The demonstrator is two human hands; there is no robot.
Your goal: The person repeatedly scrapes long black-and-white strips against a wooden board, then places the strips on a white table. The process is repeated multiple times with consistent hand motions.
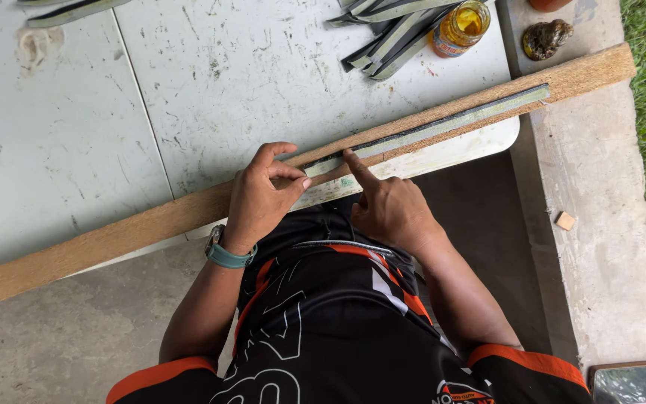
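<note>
My left hand [257, 196] pinches the thin, flexible strip [428, 129] at its near end, my right forefinger [354, 166] pressing it flat toward two o'clock along the stiff plank [151, 221].

Long board [151, 224]: lies across near edge of table [226, 82]. On it: 1 strip [443, 123], right half. Left hand [259, 198] and right hand [390, 206] at strip's left end. Behind, on table: strip bundle [390, 34], jar [461, 26] beside it.
</note>
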